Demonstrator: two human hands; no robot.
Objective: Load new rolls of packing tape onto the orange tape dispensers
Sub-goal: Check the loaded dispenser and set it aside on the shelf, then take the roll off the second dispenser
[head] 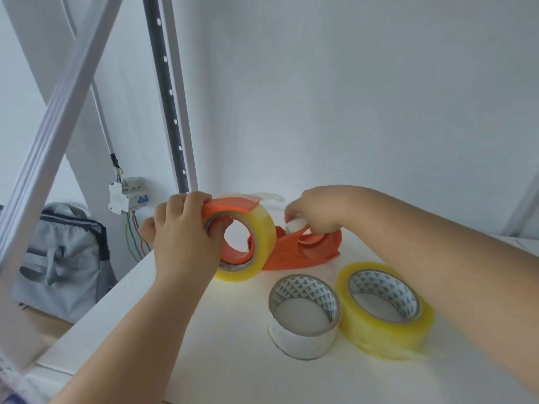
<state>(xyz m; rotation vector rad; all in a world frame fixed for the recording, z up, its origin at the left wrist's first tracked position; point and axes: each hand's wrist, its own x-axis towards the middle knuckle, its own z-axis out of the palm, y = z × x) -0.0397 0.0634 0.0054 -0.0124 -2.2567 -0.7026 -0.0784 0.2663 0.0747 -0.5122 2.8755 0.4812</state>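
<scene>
Yellowish tape roll (256, 228) w/ orange dispenser (294, 255); left hand (183, 237) grips roll, right hand (318, 214) pinches tape end.

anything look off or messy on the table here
One oddity: a crumpled strip of clear tape sticks out loose behind the orange dispenser, near the right hand. The left hand grips the mounted yellow roll. The spare yellow roll and empty core lie flat, undamaged.

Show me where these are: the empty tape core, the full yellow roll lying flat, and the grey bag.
empty tape core (303, 335), head view, on its white outer wall.
full yellow roll (379, 330), head view, on its yellow side.
grey bag (62, 266), head view, on its front.
</scene>
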